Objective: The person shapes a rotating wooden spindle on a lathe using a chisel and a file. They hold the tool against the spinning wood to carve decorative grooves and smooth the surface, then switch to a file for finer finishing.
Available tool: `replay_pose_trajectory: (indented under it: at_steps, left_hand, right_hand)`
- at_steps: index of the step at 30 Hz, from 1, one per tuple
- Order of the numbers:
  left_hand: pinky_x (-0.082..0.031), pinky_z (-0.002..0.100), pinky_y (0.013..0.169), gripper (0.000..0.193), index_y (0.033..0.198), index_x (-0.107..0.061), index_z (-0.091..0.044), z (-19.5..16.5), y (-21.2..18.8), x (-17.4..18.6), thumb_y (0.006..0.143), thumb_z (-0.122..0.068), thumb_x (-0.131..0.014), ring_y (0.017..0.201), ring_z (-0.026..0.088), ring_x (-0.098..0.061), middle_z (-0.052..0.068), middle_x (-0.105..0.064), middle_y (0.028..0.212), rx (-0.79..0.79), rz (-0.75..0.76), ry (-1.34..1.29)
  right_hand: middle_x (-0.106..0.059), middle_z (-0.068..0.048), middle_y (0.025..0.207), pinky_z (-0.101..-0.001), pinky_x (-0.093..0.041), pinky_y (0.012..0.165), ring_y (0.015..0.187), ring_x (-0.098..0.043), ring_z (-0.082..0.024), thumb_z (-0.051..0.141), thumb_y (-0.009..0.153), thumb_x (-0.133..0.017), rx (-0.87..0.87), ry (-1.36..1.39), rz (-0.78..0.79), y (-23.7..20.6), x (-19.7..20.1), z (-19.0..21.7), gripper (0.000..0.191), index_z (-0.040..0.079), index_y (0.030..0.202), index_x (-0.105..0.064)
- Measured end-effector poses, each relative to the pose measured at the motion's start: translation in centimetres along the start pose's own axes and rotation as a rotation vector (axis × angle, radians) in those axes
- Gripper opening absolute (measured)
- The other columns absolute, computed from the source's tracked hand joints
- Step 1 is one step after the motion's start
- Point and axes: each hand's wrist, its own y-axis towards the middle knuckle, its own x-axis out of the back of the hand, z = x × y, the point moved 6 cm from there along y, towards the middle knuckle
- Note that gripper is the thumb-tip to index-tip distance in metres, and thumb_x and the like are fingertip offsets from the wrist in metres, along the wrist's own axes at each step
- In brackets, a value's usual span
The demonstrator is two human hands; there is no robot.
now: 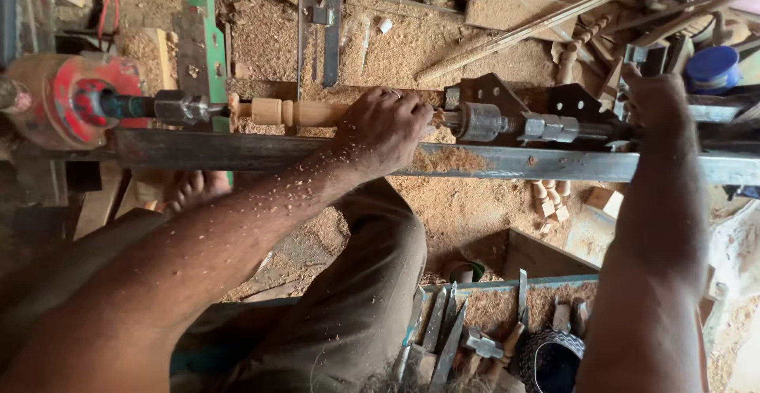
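Hands on a lathe spindle

Spindle (289,111), pale turned wood, lies level between the red headstock (71,100) and the tailstock (507,120), its long axis running left to right across the view, just above the steel rail (261,151). The left hand (385,128) is curled over its right end, fingers closed around the wood, so the free length stretches leftward from the knuckles. The right hand (657,100) rests well apart, past the tailstock's far end; whether its fingers grip anything cannot be told. Sawdust (396,45) covers the bench behind, and chisels (443,326) lie in a tray below
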Motion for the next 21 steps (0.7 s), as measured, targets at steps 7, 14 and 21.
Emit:
replay_pose_trajectory:
  at_steps: [7,14,21]
  left_hand:
    - [-0.059,0.044,0.069,0.022,0.101,-0.068,0.001,0.3,0.5,-0.6,0.097,-0.021,-0.063,0.072,0.023,-0.07,0.016,-0.073,0.089,0.03,0.049,-0.057]
    - [-0.05,0.052,0.08,0.024,0.099,-0.064,-0.003,0.0,-0.7,2.7,0.092,-0.022,-0.051,0.07,0.026,-0.063,0.012,-0.067,0.08,0.026,-0.216,-0.08]
    - [-0.029,0.061,0.111,0.018,0.109,-0.06,-0.008,-1.4,-1.4,5.6,0.1,-0.023,-0.056,0.083,0.023,-0.063,0.006,-0.064,0.084,0.03,-0.532,0.119]
  right_hand:
    - [-0.062,-0.011,0.071,-0.0374,-0.044,0.047,0.055,-0.057,-0.02,0.036,0.098,-0.077,0.086,-0.331,-0.079,0.9,-0.8,0.8,0.043,-0.001,0.079,-0.065]
    - [-0.064,-0.013,0.08,-0.0407,-0.047,0.056,0.065,-0.06,-0.024,0.032,0.099,-0.07,0.381,-0.546,-0.669,-3.2,7.4,-1.8,0.037,0.001,0.079,-0.066]
    - [-0.066,-0.014,0.088,-0.044,-0.05,0.064,0.076,-0.063,-0.027,0.028,0.1,-0.064,0.334,-0.65,-0.681,-8.0,7.3,-6.2,0.033,0.003,0.079,-0.068]
